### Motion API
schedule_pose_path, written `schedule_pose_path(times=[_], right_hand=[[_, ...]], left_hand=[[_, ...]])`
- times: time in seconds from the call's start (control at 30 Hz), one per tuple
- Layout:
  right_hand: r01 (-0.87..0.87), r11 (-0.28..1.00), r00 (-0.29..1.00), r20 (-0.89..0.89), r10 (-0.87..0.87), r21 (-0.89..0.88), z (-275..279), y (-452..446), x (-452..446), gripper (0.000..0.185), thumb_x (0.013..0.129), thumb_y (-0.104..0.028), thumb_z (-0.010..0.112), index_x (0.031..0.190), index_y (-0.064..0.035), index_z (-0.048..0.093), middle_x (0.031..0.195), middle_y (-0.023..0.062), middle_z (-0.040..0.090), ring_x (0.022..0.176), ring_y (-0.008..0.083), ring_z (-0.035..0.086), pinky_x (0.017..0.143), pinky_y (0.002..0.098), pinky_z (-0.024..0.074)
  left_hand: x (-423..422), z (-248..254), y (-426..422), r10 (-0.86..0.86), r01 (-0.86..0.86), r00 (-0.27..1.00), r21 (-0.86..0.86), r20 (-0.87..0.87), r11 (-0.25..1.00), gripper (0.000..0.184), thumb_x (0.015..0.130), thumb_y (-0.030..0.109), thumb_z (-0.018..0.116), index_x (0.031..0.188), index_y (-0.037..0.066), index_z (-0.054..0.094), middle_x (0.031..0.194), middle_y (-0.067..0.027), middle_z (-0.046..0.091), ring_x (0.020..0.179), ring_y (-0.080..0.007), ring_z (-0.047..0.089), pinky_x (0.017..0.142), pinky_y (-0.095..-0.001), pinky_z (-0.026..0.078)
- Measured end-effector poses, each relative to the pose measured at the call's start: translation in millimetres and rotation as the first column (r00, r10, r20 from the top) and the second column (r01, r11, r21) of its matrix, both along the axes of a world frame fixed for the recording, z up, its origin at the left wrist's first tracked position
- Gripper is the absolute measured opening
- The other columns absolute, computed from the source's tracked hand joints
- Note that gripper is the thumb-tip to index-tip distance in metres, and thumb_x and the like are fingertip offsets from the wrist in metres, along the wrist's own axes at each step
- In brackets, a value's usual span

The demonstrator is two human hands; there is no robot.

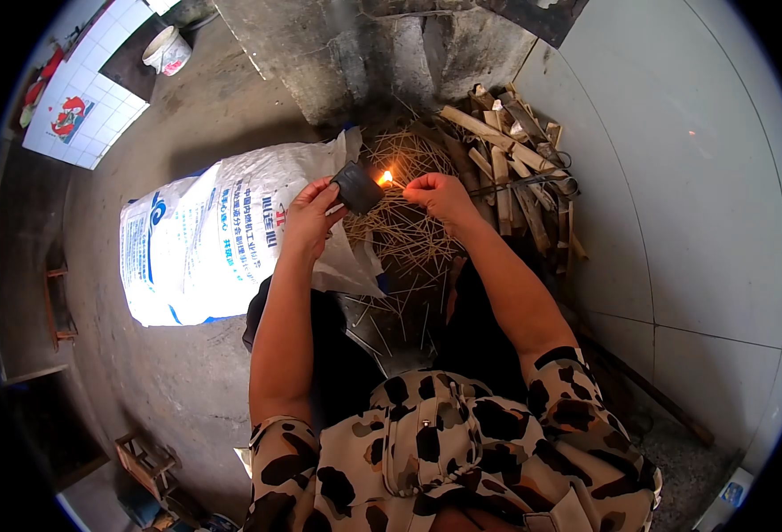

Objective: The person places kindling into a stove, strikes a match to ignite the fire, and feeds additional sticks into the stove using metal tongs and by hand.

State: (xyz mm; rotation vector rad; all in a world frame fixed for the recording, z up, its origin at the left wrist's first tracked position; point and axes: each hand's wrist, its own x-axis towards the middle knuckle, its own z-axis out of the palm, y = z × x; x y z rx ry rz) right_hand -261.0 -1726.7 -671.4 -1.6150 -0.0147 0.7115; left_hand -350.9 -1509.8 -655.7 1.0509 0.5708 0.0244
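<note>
My left hand (314, 213) grips a dark, flat, block-like piece (358, 187) by its left edge. Close to its right side burns a small flame (386, 177). The flame is at the tip of a thin stick (398, 184), pinched between the fingers of my right hand (440, 197). Both hands are raised over a loose heap of thin straw-like sticks (400, 238) on the floor. Whether the flame touches the dark piece, I cannot tell.
A white printed sack (205, 235) lies at the left. Split firewood (520, 199) with metal tongs (533, 180) is piled at the right, by a pale tiled wall (657, 177). A bucket (168, 51) and small wooden stool (145, 463) stand farther left.
</note>
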Motion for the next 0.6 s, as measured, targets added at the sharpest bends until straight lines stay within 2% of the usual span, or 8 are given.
schedule_pose_path(times=[0.3,0.4,0.6], right_hand=[[0.097,0.995,0.99,0.096,-0.1,0.036,-11,0,3,0.016,0.074,-0.01,0.072,0.085,-0.0008,0.064,0.078,0.0025,0.063,0.069,0.009,0.054,0.063,0.0236,0.0441],[0.017,0.999,0.998,0.065,-0.014,-0.031,-5,0,2,0.016,0.074,-0.011,0.072,0.085,-0.0011,0.065,0.077,0.0023,0.062,0.068,0.0091,0.053,0.064,0.0233,0.0435],[0.014,1.0,0.999,0.047,-0.013,-0.012,-2,1,1,0.015,0.075,-0.011,0.071,0.085,-0.0017,0.065,0.077,0.0028,0.062,0.068,0.0097,0.053,0.065,0.0235,0.0434]], left_hand=[[0,-2,1,-0.005,0.005,1.0,-0.005,0.007,1.0,0.014,0.089,0.01,0.056,0.103,0.006,0.059,0.098,-0.0024,0.06,0.089,-0.0128,0.058,0.081,-0.0314,0.051],[0,-2,1,-0.007,0.007,1.0,-0.003,0.012,1.0,0.014,0.089,0.01,0.056,0.102,0.006,0.059,0.098,-0.0025,0.06,0.089,-0.0128,0.058,0.081,-0.0313,0.051],[0,-3,1,-0.005,0.005,1.0,0.001,0.006,1.0,0.013,0.089,0.01,0.056,0.102,0.006,0.059,0.097,-0.0024,0.06,0.089,-0.0126,0.058,0.081,-0.0311,0.051]])
